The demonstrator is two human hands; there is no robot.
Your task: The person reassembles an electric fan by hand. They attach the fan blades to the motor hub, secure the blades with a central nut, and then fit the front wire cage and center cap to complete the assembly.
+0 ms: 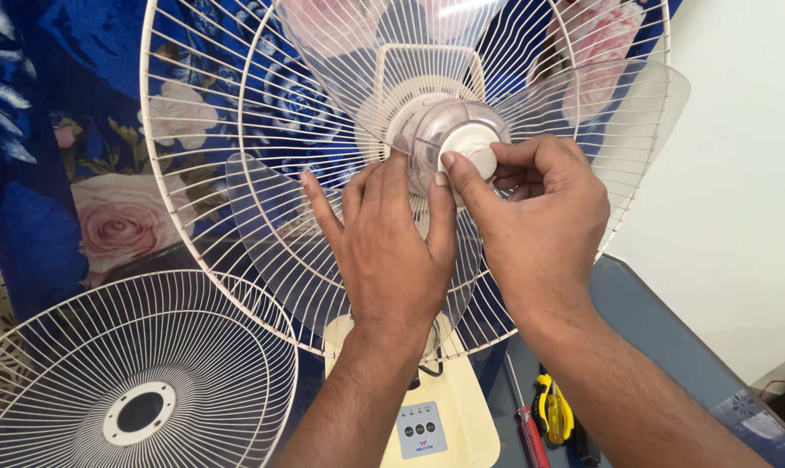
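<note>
My right hand (540, 208) pinches the small white cap (472, 156) at the centre of the fan, thumb and forefinger closed round it, just above the middle of the frame; my left hand (388, 247) lies open and flat against the clear blade hub (431, 130), fingers spread over one of the transparent blades (271, 234) as if to hold it from turning; the front guard (141, 381) is already off and rests in the lower left of the frame, well apart from the fan, so that step looks done; the rear guard (193, 95) is still fixed behind the blades, and the blades still sit on the shaft with the cap in place, so I judge the work to be somewhere in its early middle, with cap, blades and rear guard all yet to be dealt with; whether the cap is loose or tight I cannot tell; a red-handled screwdriver (529, 433) and yellow-handled pliers (553, 412) lie at the lower centre right, beside the cream fan stand (462, 407) with its button panel, untouched; a flowered blue cloth (89, 173) hangs behind on the left.
</note>
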